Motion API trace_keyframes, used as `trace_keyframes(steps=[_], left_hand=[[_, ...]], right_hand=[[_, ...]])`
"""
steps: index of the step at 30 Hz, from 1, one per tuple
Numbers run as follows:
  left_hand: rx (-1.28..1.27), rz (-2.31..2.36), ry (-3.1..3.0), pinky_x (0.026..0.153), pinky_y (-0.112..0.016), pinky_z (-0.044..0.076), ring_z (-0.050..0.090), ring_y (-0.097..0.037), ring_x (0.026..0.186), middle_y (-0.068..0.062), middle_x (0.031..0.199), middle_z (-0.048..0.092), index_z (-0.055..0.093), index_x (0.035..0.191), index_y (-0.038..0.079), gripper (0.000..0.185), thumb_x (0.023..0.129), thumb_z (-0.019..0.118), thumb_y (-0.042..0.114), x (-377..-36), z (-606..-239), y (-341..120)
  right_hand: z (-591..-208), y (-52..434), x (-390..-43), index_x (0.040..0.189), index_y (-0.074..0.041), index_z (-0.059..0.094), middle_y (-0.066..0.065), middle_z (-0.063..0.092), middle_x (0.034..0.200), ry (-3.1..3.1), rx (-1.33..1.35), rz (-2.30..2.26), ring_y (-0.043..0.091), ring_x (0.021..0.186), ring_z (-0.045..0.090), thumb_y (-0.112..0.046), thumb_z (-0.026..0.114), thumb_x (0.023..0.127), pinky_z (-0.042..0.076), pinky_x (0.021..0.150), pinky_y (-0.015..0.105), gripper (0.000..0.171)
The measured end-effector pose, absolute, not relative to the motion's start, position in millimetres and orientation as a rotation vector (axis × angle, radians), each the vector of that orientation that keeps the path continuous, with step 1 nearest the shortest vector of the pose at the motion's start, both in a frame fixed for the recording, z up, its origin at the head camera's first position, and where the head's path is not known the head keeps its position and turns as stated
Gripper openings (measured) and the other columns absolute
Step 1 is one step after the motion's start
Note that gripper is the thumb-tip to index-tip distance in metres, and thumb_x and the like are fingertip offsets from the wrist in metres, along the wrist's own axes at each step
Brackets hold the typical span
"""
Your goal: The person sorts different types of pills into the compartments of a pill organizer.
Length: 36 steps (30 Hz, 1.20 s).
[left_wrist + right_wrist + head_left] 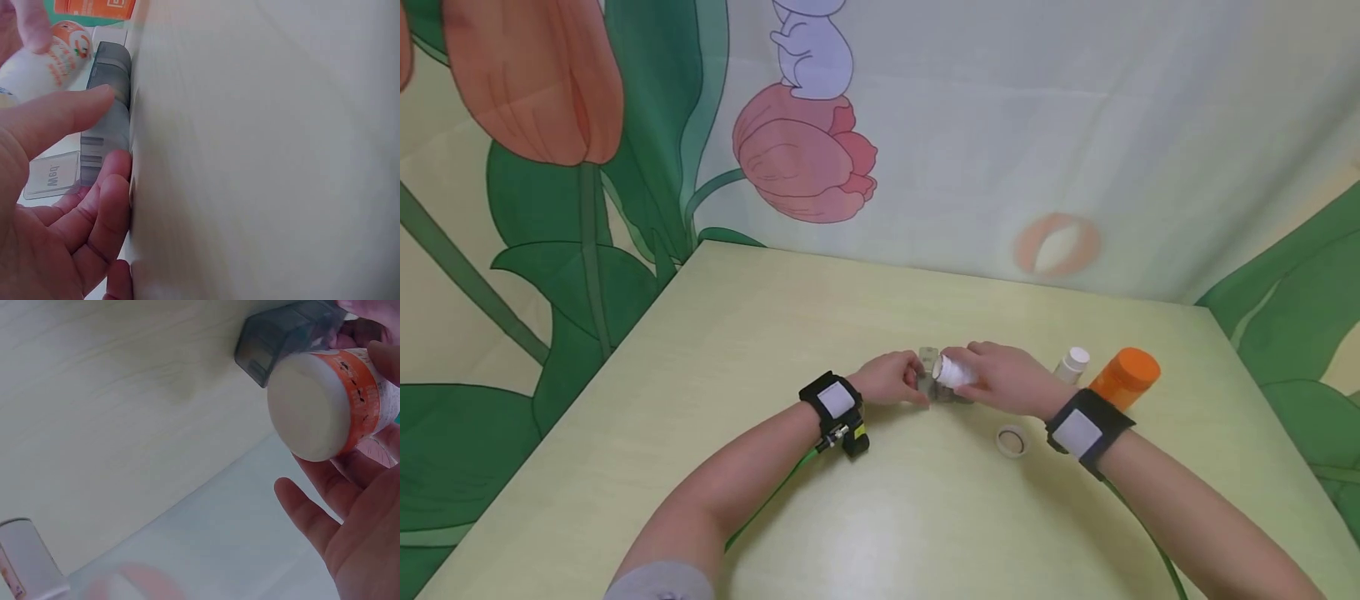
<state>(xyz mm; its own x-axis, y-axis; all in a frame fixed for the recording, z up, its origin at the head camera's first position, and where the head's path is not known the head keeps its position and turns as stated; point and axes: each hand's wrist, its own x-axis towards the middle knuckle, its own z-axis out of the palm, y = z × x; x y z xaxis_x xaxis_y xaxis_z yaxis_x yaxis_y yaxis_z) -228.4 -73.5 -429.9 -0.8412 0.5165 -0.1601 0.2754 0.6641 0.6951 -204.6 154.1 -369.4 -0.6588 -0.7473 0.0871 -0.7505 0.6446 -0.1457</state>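
Note:
My left hand [891,383] grips a grey translucent pill box [929,367] that rests on the pale table [880,517]. In the left wrist view, the thumb and fingers of that hand [62,212] pinch the box [107,112], and a clear flap marked "Wed" [53,176] stands open. My right hand [1003,379] holds a white bottle [953,372] with an orange label, tipped on its side right beside the box. The right wrist view shows the bottle's round white end [310,407] against the box [284,334], with the fingers of my right hand [356,519] curled around the bottle.
A small white bottle [1072,363] and an orange-capped bottle [1126,377] stand just right of my right hand. A round white lid [1012,441] lies on the table near my right wrist. A flower-printed backdrop [805,150] rises behind the table's far edge.

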Motion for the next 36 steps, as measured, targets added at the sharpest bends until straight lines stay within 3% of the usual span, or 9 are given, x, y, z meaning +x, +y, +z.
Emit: trace_keyframes(steps=[12, 36], left_hand=[[0.623, 0.981, 2.524, 0.065, -0.023, 0.041, 0.053, -0.011, 0.07, 0.003, 0.081, 0.06, 0.059, 0.11, 0.006, 0.046, 0.078, 0.082, 0.027, -229.9, -429.1, -73.6], [0.632, 0.96, 2.524, 0.065, -0.023, 0.04, 0.052, -0.01, 0.07, 0.003, 0.081, 0.058, 0.057, 0.107, 0.007, 0.042, 0.079, 0.081, 0.028, -228.4, -424.6, -73.5]], right_hand=[[-374.4, 147.9, -211.7, 0.118, -0.008, 0.059, 0.006, 0.061, 0.089, -2.654, 1.392, 0.059, 0.02, 0.074, 0.055, -0.027, 0.079, 0.082, 0.048, 0.063, 0.033, 0.045], [-371.0, 144.0, -211.5, 0.12, -0.011, 0.064, 0.007, 0.063, 0.094, -2.575, 1.414, -0.095, 0.022, 0.082, 0.056, -0.027, 0.081, 0.08, 0.048, 0.068, 0.033, 0.047]])
